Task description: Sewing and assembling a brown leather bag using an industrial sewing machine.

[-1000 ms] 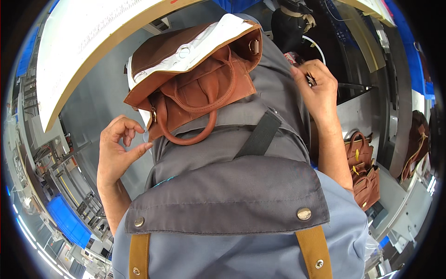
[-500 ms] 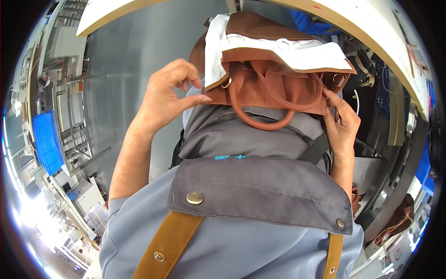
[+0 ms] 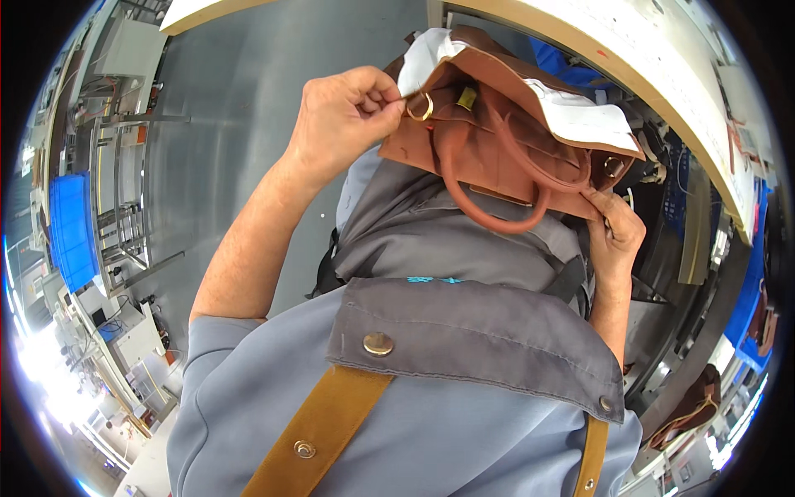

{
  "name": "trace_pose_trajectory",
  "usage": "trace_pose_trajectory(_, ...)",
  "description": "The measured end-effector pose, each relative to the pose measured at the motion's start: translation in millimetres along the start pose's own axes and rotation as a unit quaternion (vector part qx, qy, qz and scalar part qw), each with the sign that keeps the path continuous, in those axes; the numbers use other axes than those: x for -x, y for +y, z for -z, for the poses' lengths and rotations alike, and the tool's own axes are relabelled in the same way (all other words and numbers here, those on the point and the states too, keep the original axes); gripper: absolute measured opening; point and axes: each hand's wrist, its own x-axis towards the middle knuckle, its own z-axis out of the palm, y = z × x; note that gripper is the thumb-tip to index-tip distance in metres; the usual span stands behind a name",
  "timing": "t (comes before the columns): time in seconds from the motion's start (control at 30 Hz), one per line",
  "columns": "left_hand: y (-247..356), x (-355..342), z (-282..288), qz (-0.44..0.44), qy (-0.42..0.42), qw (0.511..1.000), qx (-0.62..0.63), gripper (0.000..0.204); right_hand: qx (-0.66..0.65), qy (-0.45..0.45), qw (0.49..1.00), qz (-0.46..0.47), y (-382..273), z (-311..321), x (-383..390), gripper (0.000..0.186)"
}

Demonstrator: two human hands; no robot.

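A brown leather handbag rests on my lap, its mouth gaping and two rounded handles looping toward me. White sheet material covers part of its outside. My left hand pinches the bag's left upper corner, right beside a gold ring. At the opposite end, my right hand grips the near right corner between thumb and fingers. Another metal ring shows on that side. A small yellow tag is visible inside the opening.
I wear a dark grey apron with tan straps. A pale table edge curves beyond the bag and down the right. Grey floor lies to the left, with metal racks and a blue panel. Another brown bag sits at lower right.
My left hand has risen and moved right, closing on the bag's corner from an open curl. The left side of the bag is lifted, showing more of the inside. My right hand keeps its grip.
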Motion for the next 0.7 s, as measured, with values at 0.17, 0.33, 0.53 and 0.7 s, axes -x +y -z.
trace_pose_trajectory(0.17,-14.6,4.2,-0.7,0.129,0.016,0.968,0.213,0.008,0.043,-0.02,0.998,0.034,-3.8,1.5,3.9,0.038)
trace_pose_trajectory(0.33,-22.2,10.6,-4.0,0.142,0.039,0.954,0.261,0.009,0.059,-0.033,0.995,0.071,-3.5,0.7,5.8,0.036)
trace_pose_trajectory(0.53,-22.5,7.3,-10.5,0.129,0.084,0.939,0.306,0.009,0.07,-0.056,0.991,0.097,-3.8,4.5,6.9,0.035)
trace_pose_trajectory(0.7,-16.2,6.5,-13.2,0.111,0.134,0.927,0.331,0.013,0.062,-0.075,0.992,0.086,-7.1,3.5,3.3,0.034)
